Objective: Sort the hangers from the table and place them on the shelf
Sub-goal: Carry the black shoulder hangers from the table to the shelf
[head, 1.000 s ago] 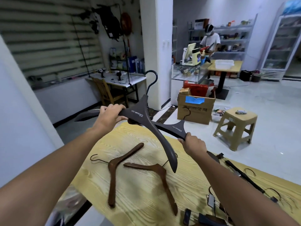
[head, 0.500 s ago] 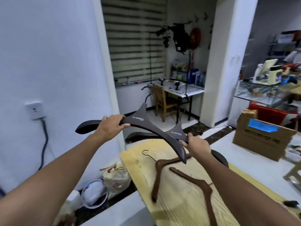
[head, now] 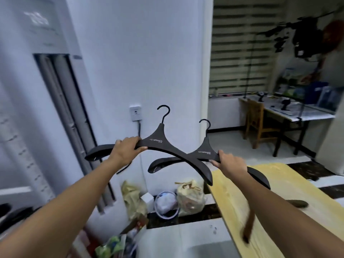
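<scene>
Two dark hangers carried clear of table (head: 279, 192): left hand (head: 126, 149) wrapped round arm of front hanger (head: 160, 144), right hand (head: 230, 162) round rear hanger (head: 202, 152), hooks up, probably for shelf hanging.

This looks like a small shop or a workroom, not a home. A window with striped roller blinds (head: 240, 53) stands behind a white desk (head: 297, 116) that carries small gadgets, with a wooden chair (head: 258, 123) beside it. Filled plastic bags (head: 188, 198) lie on the floor by the wall, near a wood-grain bench (head: 290, 185).
</scene>
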`<state>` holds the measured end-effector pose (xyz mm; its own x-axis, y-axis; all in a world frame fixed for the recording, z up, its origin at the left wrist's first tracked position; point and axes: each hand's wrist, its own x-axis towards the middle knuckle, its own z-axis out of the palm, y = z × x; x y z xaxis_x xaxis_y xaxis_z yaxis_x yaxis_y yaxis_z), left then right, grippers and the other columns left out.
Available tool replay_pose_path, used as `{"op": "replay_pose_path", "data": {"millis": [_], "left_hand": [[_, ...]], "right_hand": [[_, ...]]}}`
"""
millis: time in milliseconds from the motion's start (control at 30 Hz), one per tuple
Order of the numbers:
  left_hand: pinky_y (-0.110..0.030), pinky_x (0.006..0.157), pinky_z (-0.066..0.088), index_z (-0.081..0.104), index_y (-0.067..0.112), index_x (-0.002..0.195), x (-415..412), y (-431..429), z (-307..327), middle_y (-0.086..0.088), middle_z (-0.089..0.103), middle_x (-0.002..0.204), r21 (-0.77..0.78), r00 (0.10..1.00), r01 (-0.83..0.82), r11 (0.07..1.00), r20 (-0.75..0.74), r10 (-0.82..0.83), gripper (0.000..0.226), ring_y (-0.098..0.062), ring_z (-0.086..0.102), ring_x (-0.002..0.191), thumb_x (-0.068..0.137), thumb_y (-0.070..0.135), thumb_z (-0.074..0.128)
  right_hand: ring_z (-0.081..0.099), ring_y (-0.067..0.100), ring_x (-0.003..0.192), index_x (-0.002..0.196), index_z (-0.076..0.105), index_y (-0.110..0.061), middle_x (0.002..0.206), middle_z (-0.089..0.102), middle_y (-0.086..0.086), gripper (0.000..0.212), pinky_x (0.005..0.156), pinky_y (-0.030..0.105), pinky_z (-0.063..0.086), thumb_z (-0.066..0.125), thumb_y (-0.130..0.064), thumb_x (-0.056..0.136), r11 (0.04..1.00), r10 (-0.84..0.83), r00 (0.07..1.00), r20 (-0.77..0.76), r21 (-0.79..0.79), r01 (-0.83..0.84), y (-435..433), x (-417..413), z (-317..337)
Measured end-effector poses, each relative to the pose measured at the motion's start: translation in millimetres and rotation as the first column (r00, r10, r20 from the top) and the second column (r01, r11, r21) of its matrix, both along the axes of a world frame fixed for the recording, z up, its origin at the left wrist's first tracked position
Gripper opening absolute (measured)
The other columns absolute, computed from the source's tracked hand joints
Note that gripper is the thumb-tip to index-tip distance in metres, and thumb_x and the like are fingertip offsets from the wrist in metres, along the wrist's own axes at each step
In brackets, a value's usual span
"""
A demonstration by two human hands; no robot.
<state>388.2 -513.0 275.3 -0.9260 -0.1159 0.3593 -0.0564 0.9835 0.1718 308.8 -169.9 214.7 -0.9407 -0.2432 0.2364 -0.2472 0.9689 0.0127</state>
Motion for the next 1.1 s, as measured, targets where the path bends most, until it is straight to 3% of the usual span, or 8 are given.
{"op": "replay_pose_path", "data": {"millis": [367,633,900,1100], "left_hand": [[-0.04,0.088,0.033,0.056,0.017,0.101,109.4,-144.7,-23.0,-0.002,0.064,0.1,0.003,0.938,-0.344,0.939,0.05,0.343,0.034,-0.026,0.057,0.102,0.091,0.048,0.05],[-0.04,0.093,0.036,0.056,0.018,0.105,183.2,-195.8,-45.4,-0.004,0.066,0.109,0.048,0.866,-0.497,0.866,0.097,0.491,0.034,-0.025,0.057,0.109,0.09,0.048,0.051],[-0.041,0.096,0.034,0.054,0.02,0.116,252.4,-203.0,-67.5,-0.001,0.062,0.119,0.042,0.78,-0.619,0.784,0.148,0.608,0.04,-0.023,0.053,0.116,0.09,0.05,0.049],[-0.042,0.1,0.032,0.05,0.02,0.124,312.5,-192.9,-77.0,-0.001,0.059,0.127,0.074,0.665,-0.744,0.664,0.177,0.725,0.046,-0.02,0.05,0.121,0.09,0.052,0.048]], "right_hand": [[0.064,0.029,0.091,0.11,0.044,-0.012,0.099,0.065,0.006,0.054,0.064,0.034,0.038,0.035,-0.062,0.093,0.943,0.332,0.943,-0.027,0.026,-0.332,-181.8,9.6,-14.3],[0.064,0.028,0.091,0.111,0.045,-0.014,0.1,0.065,0.005,0.055,0.064,0.033,0.038,0.034,-0.064,0.092,0.862,0.505,0.863,-0.025,0.062,-0.502,-283.6,40.0,-28.7],[0.064,0.028,0.092,0.116,0.045,-0.016,0.1,0.066,0.004,0.056,0.064,0.033,0.04,0.034,-0.065,0.091,0.729,0.683,0.73,-0.035,0.105,-0.677,-330.7,67.9,-46.4],[0.065,0.025,0.093,0.116,0.046,-0.018,0.1,0.067,0.003,0.056,0.064,0.032,0.041,0.034,-0.066,0.09,0.574,0.817,0.575,-0.028,0.133,-0.808,-364.7,90.5,-52.4]]}}
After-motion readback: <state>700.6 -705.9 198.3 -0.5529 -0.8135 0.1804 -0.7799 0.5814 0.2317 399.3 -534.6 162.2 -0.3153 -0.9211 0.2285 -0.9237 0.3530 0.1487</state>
